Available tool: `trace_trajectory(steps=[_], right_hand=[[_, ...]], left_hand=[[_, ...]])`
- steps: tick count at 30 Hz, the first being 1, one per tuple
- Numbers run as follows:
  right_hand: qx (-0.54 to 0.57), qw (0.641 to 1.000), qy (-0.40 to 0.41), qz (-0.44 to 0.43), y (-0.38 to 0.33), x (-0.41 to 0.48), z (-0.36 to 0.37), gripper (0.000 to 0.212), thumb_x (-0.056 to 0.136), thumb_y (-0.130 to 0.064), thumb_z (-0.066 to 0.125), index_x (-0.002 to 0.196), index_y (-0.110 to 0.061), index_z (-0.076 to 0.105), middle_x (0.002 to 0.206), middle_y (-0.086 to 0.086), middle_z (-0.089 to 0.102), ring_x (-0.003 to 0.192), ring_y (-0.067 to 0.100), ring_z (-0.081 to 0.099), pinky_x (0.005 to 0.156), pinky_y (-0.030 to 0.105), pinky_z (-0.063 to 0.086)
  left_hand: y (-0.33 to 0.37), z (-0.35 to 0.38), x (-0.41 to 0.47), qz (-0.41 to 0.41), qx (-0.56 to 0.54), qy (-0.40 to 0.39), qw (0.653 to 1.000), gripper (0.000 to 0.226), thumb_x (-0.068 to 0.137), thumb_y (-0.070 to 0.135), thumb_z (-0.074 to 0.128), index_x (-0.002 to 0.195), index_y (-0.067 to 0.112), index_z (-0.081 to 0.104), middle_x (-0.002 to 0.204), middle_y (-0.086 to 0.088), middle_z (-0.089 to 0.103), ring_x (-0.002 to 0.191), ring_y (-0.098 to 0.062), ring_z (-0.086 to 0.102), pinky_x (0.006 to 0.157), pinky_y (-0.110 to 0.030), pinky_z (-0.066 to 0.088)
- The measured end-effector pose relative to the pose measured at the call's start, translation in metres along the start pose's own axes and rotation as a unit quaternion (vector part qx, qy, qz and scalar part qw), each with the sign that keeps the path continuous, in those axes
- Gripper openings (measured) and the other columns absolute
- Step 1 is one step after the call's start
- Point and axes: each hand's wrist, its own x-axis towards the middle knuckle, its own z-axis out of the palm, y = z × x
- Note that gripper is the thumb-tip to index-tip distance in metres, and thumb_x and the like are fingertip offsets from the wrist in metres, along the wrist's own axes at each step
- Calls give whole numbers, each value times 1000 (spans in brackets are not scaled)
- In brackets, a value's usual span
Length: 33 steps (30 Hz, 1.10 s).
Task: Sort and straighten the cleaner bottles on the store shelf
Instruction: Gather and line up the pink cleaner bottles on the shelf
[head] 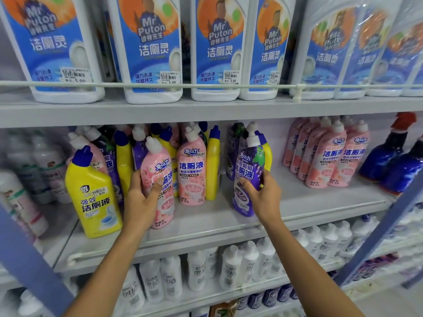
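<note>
Both forearms reach in from the bottom toward the middle shelf [217, 223]. The left hand [140, 200] is wrapped around a pink toilet cleaner bottle [158, 161] with a white cap, thumb across the label. It's right at the front of the shelf and leans a little to the left. The right hand [263, 197] grips a purple grape-scent bottle [248, 165], also white-capped, a bit right of centre and near the front. Can't tell if either base is actually touching the shelf or just off it.

Left of the pink one, a yellow bottle [93, 197] with a blue cap stands up front, tilted. Between the two held bottles there's a second pink bottle [191, 175], upright, with a yellow one [212, 163] tight against its right side. Behind all that it's a jumble of purple, yellow and pink bottles mixed together, caps pointing every which way.

Further right, well apart from the hands, a neat group of pink bottles [329, 156] sits together, and past them are blue spray bottles [389, 156] with red triggers. Up top, big white Mr Puton bottles [151, 49] line up behind a wire rail [206, 85].
</note>
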Motion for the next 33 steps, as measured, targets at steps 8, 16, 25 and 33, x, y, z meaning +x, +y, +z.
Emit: trace_trajectory(steps=[8,16,25,33], right_hand=[[31,999,5,45,-8,14,14,51,86,-31,84,126,-9,60,121,10,72,101,27,70,87,45,62],[70,996,0,51,-18,11,9,53,89,-32,81,131,-11,57,116,1,70,94,15,70,88,38,61],[139,989,39,-8,-58,14,-13,52,100,-37,67,145,-15,53,132,-8,63,119,0,60,102,20,48],[209,977,-26,-33,-85,3,4,48,105,-38,56,147,-14,53,135,-14,62,123,-11,57,99,10,45]], left_hand=[[2,-10,0,10,26,-31,999,34,100,24,65,128,33,49,121,5,67,112,-16,66,90,-32,54],[3,-20,2,21,40,-56,997,38,97,35,66,132,31,51,126,4,68,116,-17,66,96,-43,57],[1,-25,1,22,36,-60,997,54,92,45,64,141,26,50,133,3,67,121,-16,65,100,-50,57],[2,-26,0,19,23,-61,998,52,95,42,65,141,24,50,132,5,68,121,-12,65,99,-47,57]])
